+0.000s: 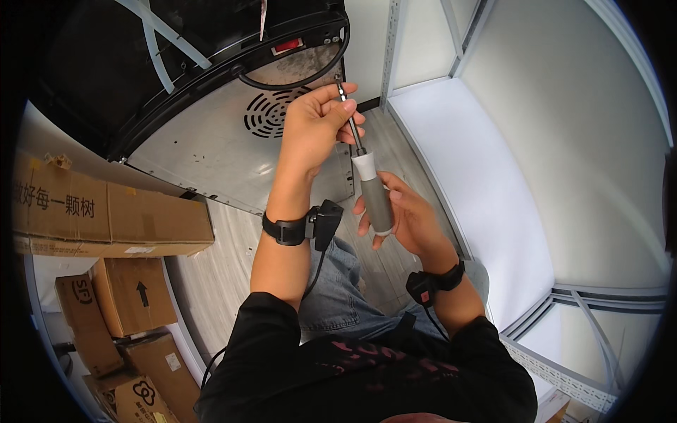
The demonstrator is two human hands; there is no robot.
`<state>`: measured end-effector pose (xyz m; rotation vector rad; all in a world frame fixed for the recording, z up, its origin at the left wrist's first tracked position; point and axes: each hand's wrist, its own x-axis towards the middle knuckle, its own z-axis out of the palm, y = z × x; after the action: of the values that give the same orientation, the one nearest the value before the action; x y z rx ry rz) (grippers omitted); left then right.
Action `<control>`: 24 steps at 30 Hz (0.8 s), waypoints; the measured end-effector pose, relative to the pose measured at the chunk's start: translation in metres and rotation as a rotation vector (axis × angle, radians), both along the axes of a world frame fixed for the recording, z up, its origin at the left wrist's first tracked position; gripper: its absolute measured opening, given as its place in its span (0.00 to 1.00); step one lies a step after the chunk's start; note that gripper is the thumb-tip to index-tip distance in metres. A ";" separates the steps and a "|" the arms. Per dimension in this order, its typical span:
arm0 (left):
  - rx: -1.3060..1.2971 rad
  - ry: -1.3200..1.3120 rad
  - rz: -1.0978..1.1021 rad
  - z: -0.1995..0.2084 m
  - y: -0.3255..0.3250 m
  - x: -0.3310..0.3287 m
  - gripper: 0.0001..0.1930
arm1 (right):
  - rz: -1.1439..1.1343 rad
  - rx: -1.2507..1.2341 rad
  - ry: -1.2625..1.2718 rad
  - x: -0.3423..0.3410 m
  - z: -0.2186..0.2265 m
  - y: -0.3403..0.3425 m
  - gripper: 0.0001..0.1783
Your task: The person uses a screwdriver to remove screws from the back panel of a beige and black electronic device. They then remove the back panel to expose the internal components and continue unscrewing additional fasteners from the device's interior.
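Head view: at the right edge of the metal panel (211, 151), the left hand (319, 121) is pinching the shaft (359, 142) of a screwdriver (365, 167) while the right hand (415, 220) is curling around its grey handle (377, 203).

Floor's that pale grey wood-look plank stuff (226, 282), easiest to spot around 8 o'clock. There's a slice of white wall (368, 42) up at 12 with a dark skirting strip (369, 105) at the bottom. From 1 round to 4 it's basically metal shelving (564, 377): grey slotted upright (389, 49) near 1, pale back panel (564, 113) at 2, white shelf board (479, 197) at 3, kinda glary towards 4. Long cardboard box (155, 220) at 9, smaller brown cartons (120, 303) piled around 8.
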<state>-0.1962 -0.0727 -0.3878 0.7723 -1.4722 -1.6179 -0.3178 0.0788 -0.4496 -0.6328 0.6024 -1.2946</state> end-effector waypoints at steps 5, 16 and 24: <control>0.050 -0.002 -0.022 0.006 0.001 0.002 0.15 | -0.082 0.045 0.239 0.004 -0.003 0.004 0.30; -0.002 -0.049 0.021 0.003 0.001 0.003 0.15 | 0.065 0.050 -0.035 0.006 -0.001 0.001 0.25; -0.016 -0.102 0.063 0.008 0.003 -0.001 0.15 | -0.150 -0.012 0.286 0.014 -0.011 0.001 0.28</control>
<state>-0.1974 -0.0695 -0.3797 0.8951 -1.5148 -1.5381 -0.3039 0.0797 -0.4609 -0.8024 0.8910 -1.3576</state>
